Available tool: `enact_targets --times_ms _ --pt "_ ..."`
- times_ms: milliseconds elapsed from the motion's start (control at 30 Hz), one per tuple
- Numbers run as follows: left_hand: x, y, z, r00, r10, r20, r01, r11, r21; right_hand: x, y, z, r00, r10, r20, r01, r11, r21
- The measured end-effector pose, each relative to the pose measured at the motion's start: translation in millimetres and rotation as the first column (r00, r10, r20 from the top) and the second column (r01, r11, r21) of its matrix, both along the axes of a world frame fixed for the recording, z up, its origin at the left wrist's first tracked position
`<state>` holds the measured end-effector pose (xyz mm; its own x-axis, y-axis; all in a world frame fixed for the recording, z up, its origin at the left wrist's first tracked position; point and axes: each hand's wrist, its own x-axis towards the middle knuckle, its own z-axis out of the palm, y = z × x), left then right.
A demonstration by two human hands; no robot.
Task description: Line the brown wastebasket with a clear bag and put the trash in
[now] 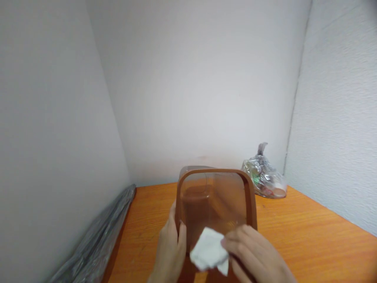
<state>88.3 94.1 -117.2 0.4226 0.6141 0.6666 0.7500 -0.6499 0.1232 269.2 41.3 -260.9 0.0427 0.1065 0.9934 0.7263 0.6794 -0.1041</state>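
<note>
A brown, see-through plastic container (pixel 218 170) with rounded corners is tilted so that its mouth faces me. My left hand (pixel 171 245) grips its left side, thumb over the rim and the other fingers behind the wall. Pinched in the fingers of my right hand (pixel 253 251) is a folded white cloth or tissue (pixel 209 249), in front of the container's lower part. My right hand is slightly blurred, and I cannot tell whether the cloth touches the container. The container's bottom edge is partly hidden by the cloth and my right hand.
On an orange wood-grain table (pixel 297 228), a knotted clear plastic bag (pixel 263 177) with mixed items stands at the back right. A clear, greyish edge (pixel 194 168) shows behind the container. Grey plastic sheeting (pixel 100 232) lies along the left edge. White walls enclose the table.
</note>
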Motion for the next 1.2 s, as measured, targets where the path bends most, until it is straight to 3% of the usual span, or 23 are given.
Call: enact_targets --times_ms 67,167,233,300,433,600,700,800,867,967,1067,1133,1200 --pt "-5.8 1.0 -9.1 0.999 -0.041 -0.031 0.041 0.999 -0.002 5.4 5.6 18.6 0.996 0.006 -0.090 -0.022 0.984 -0.175" --pt "-12.9 2.5 -19.5 0.994 -0.049 -0.097 0.047 0.999 -0.021 -6.3 25.1 31.0 0.969 0.235 -0.070 -0.241 0.863 -0.443" --pt "-15.7 4.6 -22.7 0.990 -0.030 -0.135 0.023 0.999 -0.049 -20.3 40.7 32.5 0.913 0.408 -0.001 -0.356 0.794 -0.494" --pt "-16.8 7.6 -23.2 0.991 -0.004 -0.134 -0.007 0.997 -0.081 -33.5 58.9 33.9 0.891 0.454 0.030 -0.375 0.771 -0.514" --pt "-18.0 15.6 -23.4 0.994 0.036 -0.103 -0.045 0.995 -0.090 -46.9 105.8 46.1 0.968 0.250 -0.007 -0.197 0.744 -0.638" --pt "-29.0 32.8 -37.7 0.989 0.040 -0.143 -0.037 0.999 0.024 -39.2 154.6 61.6 0.997 -0.008 -0.083 -0.053 0.703 -0.710" --pt "-34.8 44.0 -45.7 0.991 0.070 -0.110 -0.065 0.997 0.050 -38.2 156.0 60.6 0.987 -0.121 -0.101 0.005 0.667 -0.745" --pt "-35.0 50.2 -45.3 0.992 0.096 -0.080 -0.096 0.995 0.004 -46.6 136.7 47.0 0.990 -0.124 -0.066 0.028 0.636 -0.771" --pt "-34.5 51.7 -42.6 0.992 0.090 -0.088 -0.092 0.995 -0.023 -52.0 121.3 29.3 0.999 -0.033 0.001 0.023 0.676 -0.736" --pt "-36.9 51.8 -41.2 0.988 0.108 -0.109 -0.114 0.993 -0.045 -52.4 109.8 -4.2 0.983 0.070 0.169 0.035 0.836 -0.547" --pt "-38.1 45.0 -41.0 0.983 0.150 -0.109 -0.163 0.979 -0.123 -47.8 115.3 -30.9 0.957 -0.084 0.277 0.157 0.955 -0.251" --pt "-31.5 30.3 -34.3 0.987 0.144 -0.070 -0.151 0.983 -0.100 -47.1 123.1 -40.2 0.932 -0.238 0.273 0.267 0.961 -0.074" --pt "-16.9 4.6 -19.0 0.997 0.076 0.020 -0.077 0.995 0.069 -49.3 129.9 -43.5 0.899 -0.376 0.226 0.374 0.926 0.055"
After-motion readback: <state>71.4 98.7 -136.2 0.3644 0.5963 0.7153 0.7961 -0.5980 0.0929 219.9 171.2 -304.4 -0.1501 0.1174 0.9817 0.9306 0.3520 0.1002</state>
